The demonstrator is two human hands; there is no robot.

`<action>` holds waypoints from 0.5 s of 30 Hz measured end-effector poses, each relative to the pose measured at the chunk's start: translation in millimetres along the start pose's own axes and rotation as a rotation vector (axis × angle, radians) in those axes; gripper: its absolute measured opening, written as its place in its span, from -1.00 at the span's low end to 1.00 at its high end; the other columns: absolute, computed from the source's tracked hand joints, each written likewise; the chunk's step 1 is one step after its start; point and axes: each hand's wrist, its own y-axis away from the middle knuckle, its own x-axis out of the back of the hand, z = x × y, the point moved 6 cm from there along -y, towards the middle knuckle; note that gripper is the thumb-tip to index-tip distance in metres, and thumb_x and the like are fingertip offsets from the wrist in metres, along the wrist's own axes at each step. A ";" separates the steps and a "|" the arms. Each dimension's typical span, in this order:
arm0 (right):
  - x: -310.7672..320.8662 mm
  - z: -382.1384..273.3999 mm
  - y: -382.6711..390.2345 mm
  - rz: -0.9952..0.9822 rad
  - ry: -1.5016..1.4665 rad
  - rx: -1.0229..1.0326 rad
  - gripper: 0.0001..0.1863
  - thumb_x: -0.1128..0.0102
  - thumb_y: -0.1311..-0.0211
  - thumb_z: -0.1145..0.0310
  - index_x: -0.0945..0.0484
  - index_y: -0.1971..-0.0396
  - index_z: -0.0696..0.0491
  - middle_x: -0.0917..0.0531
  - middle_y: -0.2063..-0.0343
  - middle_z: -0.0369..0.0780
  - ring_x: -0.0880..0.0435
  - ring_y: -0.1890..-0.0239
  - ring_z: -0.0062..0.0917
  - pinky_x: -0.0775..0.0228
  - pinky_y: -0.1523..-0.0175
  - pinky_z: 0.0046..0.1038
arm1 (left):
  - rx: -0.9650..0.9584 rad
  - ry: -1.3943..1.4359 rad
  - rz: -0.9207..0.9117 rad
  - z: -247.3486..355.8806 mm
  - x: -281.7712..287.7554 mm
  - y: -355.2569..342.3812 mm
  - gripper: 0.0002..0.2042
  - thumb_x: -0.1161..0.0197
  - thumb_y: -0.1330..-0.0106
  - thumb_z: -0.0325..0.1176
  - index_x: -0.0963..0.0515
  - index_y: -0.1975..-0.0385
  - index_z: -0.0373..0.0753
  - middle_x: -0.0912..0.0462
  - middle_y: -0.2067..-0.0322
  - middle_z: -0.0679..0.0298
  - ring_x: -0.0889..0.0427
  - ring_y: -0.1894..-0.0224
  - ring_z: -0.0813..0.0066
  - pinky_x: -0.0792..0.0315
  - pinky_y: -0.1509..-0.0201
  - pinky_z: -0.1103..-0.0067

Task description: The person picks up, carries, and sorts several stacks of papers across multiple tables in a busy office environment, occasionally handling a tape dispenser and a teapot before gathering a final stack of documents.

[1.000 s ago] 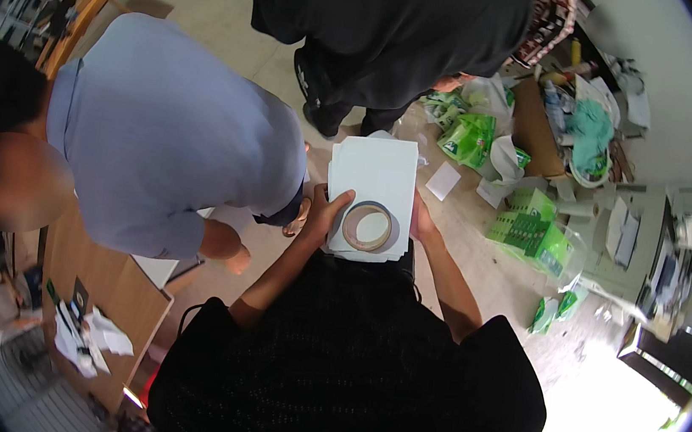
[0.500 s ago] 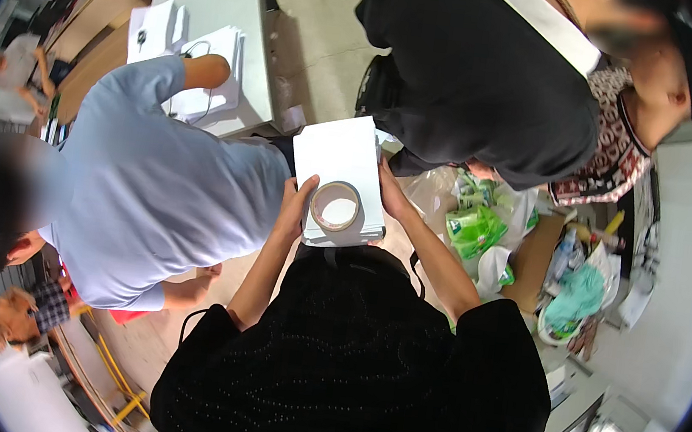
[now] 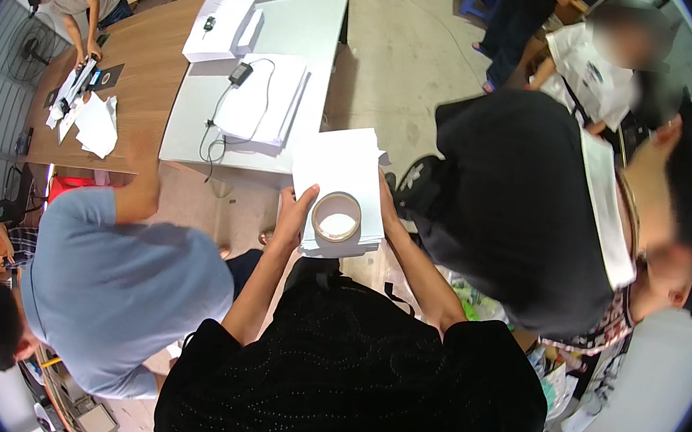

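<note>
I hold a stack of white flat sheets or boxes [image 3: 341,168] level in front of my chest. A roll of tan tape [image 3: 336,217] lies flat on top of the stack, near me. My left hand [image 3: 292,214] grips the stack's left edge, thumb on top beside the roll. My right hand [image 3: 385,208] grips the right edge; most of it is hidden under the stack.
A person in a blue shirt [image 3: 117,275] bends at my left. A person in black [image 3: 527,202] stands close at my right. Ahead is a grey table [image 3: 318,8] with white stacks and a cabled device, joined to a wooden table [image 3: 147,48]. Green packages lie on the floor at right.
My view has swung round: the tables now lie ahead and the green packages have slid to the lower right. The stack with the tape stays held in both hands.
</note>
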 end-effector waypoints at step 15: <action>-66.4 -69.1 -342.1 -0.174 -0.251 -0.204 -0.43 0.17 -0.36 -0.04 -0.37 -0.11 0.14 -0.52 0.03 -0.18 -0.51 0.03 -0.53 -0.37 -0.03 -0.50 | -0.179 0.118 0.159 184.3 -17.3 -258.2 -0.14 -0.36 -0.11 -0.14 0.04 -0.17 -0.57 -0.32 -0.01 -0.18 -0.39 -0.08 0.22 -0.31 -0.14 0.50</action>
